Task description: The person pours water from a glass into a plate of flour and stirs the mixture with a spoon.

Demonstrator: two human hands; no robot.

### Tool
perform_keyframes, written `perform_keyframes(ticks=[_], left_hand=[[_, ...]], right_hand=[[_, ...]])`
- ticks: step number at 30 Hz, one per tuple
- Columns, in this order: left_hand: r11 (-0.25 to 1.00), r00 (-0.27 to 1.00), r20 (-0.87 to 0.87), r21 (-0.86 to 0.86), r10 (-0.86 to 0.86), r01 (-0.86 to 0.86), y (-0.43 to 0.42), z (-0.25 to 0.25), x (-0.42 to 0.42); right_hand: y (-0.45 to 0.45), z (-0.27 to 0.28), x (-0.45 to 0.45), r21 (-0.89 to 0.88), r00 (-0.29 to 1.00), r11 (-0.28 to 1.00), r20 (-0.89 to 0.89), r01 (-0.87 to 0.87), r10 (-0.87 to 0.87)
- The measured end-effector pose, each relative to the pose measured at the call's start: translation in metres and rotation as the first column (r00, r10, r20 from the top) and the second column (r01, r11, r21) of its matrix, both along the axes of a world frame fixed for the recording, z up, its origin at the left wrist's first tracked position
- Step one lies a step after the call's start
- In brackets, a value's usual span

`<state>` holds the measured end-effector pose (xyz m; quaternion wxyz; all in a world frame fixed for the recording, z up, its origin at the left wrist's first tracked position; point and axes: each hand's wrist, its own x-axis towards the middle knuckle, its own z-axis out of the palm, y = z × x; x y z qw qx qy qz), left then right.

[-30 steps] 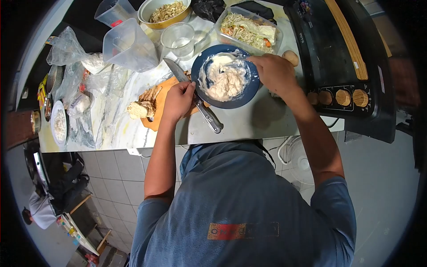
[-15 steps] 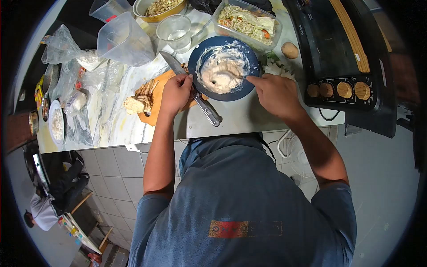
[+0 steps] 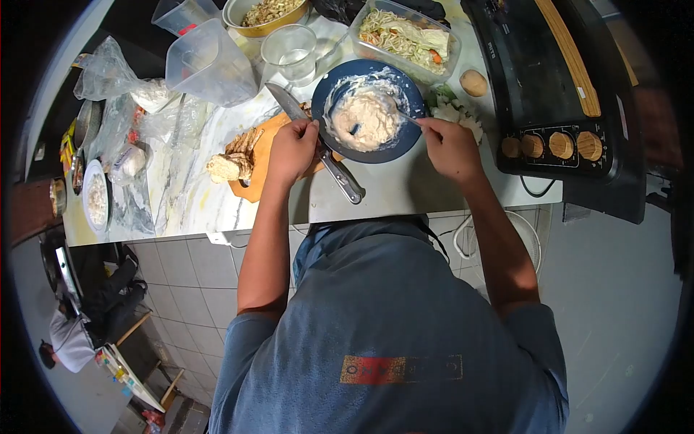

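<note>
A dark blue bowl point(image 3: 405, 146) holds a pale, creamy, lumpy mixture point(image 3: 365, 119) that is smeared up its inner sides. My left hand point(image 3: 293, 152) is closed at the bowl's left edge, thumb and fingers pinching the rim. From the right, my right hand point(image 3: 452, 148) grips the handle of a thin metal utensil point(image 3: 410, 118); its head is sunk in the mixture, so its kind is hidden. Partly behind my left hand lies a knife point(image 3: 340, 179) across an orange cutting board point(image 3: 253, 189), with browned sliced food point(image 3: 230, 166) on it.
Behind the bowl stand a tub of shredded vegetables point(image 3: 405, 40), a clear cup point(image 3: 290, 54) and a plastic container point(image 3: 210, 65). Chopped white pieces point(image 3: 455, 116) and a round brownish item point(image 3: 473, 82) lie right, before a black oven point(image 3: 557, 145). A person point(image 3: 72, 340) is at lower left.
My right hand has shifted slightly right and down with the utensil, and the mixture's surface has changed shape. My left hand stays at the bowl's rim. The whole view has shifted slightly.
</note>
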<state>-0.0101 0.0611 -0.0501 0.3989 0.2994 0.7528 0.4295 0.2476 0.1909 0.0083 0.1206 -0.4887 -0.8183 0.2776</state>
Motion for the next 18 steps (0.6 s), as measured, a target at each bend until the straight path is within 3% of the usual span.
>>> perform_keyframes(ticks=[4, 7, 9, 10, 12, 15, 18], left_hand=[[1.000, 1.000, 0.021, 0.020, 0.002, -0.003, 0.000, -0.003, -0.001], [0.999, 1.000, 0.026, 0.027, 0.017, -0.018, -0.001, -0.004, 0.000], [1.000, 0.999, 0.035, 0.010, 0.012, -0.012, -0.001, 0.000, 0.001], [1.000, 0.999, 0.045, -0.003, 0.010, -0.010, 0.000, 0.002, 0.001], [1.000, 0.999, 0.034, -0.004, 0.009, -0.009, 0.001, 0.002, 0.001], [1.000, 1.000, -0.014, -0.014, 0.003, -0.003, 0.002, 0.000, 0.001], [0.999, 0.997, -0.072, -0.048, -0.019, 0.016, 0.003, -0.002, -0.001]], right_hand=[[-0.010, 0.015, 0.007, -0.165, 0.998, 0.985, 0.034, 0.053, -0.048], [-0.025, 0.028, 0.006, -0.070, 0.999, 0.996, -0.027, -0.046, 0.044], [-0.032, 0.019, 0.005, 0.200, 0.976, 0.955, 0.028, -0.218, 0.217], [-0.034, 0.016, 0.007, 0.203, 0.977, 0.955, 0.027, -0.214, 0.213], [-0.038, 0.012, 0.009, 0.327, 0.929, 0.871, 0.193, -0.365, 0.317], [-0.026, 0.027, 0.008, 0.441, 0.939, 0.836, 0.252, -0.326, 0.234], [-0.006, 0.037, 0.005, 0.436, 0.942, 0.847, 0.268, -0.304, 0.201]])
